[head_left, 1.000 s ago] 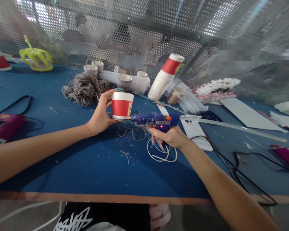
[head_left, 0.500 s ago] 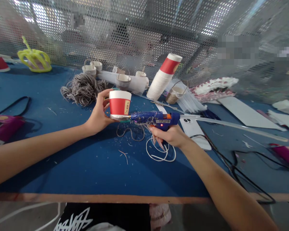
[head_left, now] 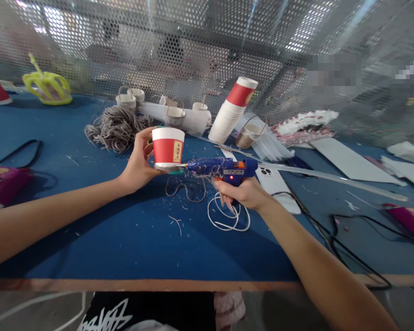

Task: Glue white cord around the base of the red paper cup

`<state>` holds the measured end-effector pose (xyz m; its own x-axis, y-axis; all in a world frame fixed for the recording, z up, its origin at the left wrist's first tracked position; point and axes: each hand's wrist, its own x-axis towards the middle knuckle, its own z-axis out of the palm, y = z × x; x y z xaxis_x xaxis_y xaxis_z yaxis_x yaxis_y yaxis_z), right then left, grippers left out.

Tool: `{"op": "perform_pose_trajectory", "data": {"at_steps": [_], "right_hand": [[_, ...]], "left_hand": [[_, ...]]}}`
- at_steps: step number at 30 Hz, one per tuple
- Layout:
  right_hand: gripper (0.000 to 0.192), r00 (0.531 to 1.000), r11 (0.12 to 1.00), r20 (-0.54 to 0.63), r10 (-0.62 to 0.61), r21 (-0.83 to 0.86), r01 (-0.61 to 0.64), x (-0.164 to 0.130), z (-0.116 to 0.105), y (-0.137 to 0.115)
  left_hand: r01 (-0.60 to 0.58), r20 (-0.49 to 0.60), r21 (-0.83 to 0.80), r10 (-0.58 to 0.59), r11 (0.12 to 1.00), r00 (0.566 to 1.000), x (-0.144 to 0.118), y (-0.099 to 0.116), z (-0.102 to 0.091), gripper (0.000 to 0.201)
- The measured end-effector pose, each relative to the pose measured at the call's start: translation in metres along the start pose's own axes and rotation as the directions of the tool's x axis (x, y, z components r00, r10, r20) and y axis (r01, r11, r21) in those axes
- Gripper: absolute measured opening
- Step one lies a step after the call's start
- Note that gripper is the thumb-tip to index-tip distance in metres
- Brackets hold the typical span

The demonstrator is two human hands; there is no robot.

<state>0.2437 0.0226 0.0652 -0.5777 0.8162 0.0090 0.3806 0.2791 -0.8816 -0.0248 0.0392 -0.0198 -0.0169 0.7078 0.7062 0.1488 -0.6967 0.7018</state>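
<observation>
My left hand (head_left: 140,161) grips a red and white paper cup (head_left: 168,148) from its left side, fingers behind and thumb under it. The cup is held above the blue table, its wider rim up and its label turned towards the right. In my right hand (head_left: 239,191) is a blue hot glue gun (head_left: 214,168), with a red light lit on its body. Its nozzle points left and meets the lower edge of the cup. A long clear glue stick (head_left: 331,178) sticks out from the back of the gun.
Grey yarn (head_left: 115,128) lies behind my left hand. A leaning stack of paper cups (head_left: 231,110) stands further back, near small string-handled cups (head_left: 175,116). A white phone (head_left: 278,188), a looped white cord (head_left: 229,225) and purple glue guns (head_left: 8,184) lie around.
The cup has shifted slightly left and turned a little, so more of its label faces me. The glue gun's nozzle stays at the cup's lower edge.
</observation>
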Motion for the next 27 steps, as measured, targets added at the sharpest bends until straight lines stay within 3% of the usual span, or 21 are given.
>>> {"op": "perform_pose_trajectory", "data": {"at_steps": [8, 27], "right_hand": [[0.017, 1.0, 1.0, -0.023, 0.009, 0.014, -0.009, -0.0004, -0.0007, -0.0009], [0.022, 0.999, 0.999, -0.024, 0.043, 0.009, -0.043, -0.0001, -0.0024, -0.0003]], "left_hand": [[0.022, -0.053, -0.027, -0.024, 0.999, 0.998, -0.0013, 0.0025, 0.0047, 0.098], [-0.017, -0.013, 0.0, 0.017, 1.0, 1.0, 0.0005, -0.0006, -0.0031, 0.097]]}}
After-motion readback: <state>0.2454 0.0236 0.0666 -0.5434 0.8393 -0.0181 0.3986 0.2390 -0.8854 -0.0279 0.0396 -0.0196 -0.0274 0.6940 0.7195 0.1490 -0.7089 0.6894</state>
